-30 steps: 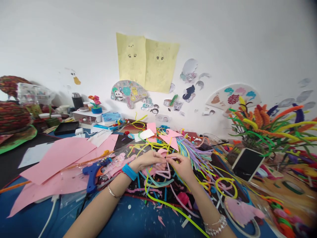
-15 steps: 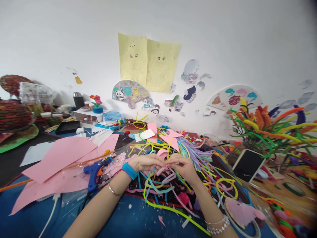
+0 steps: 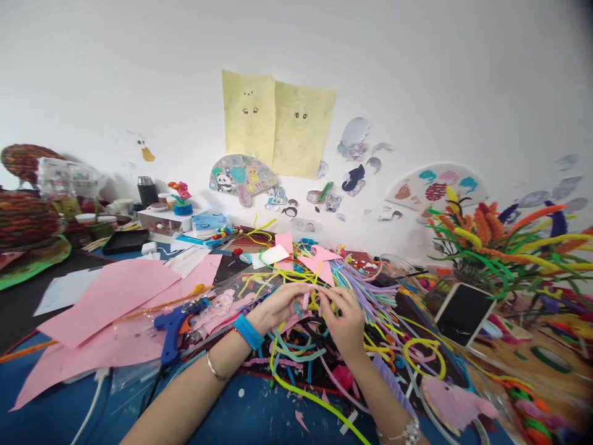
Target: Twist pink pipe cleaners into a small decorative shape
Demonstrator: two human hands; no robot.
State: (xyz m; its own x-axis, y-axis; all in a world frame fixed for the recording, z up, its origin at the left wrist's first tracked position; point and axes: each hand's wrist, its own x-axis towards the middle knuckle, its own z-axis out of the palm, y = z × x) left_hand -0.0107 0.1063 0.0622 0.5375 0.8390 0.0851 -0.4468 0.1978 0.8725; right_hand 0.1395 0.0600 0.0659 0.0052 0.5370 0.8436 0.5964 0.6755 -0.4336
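"Because the pale pink fuzzy stem [image 3: 306,300] is slender, how is it secured?"

"Between both sets of fingertips, above the central tangle. The left hand [image 3: 280,303] pinches it with fingers bent inward; the right hand [image 3: 346,318] pinches close by, thumb against forefinger. Exact contact is partly hidden."

"Reason for the paired hold?"

"Presumably control: one pinch can steady so soft and flexible a piece while the other shapes it. Both forearms reach in from the near edge."

"And the surroundings?"

"At left, near the left forearm, a blue glue gun [image 3: 171,337] lies with its handle towards the near edge, a position that would suit picking up. The phone [image 3: 463,314] at right is tilted up, screen dark, perhaps for easy viewing."

"Materials noted?"

"Long pastel stems [image 3: 364,278], velvety and flexible, fan out beyond the right hand. A yellow-green stem [image 3: 319,405] curves towards the near edge. The pink sheet [image 3: 115,290] at left is flat, matte and irregularly cut. At near right, a pink fuzzy piece [image 3: 451,398] shows a rounded body tapering to one side."
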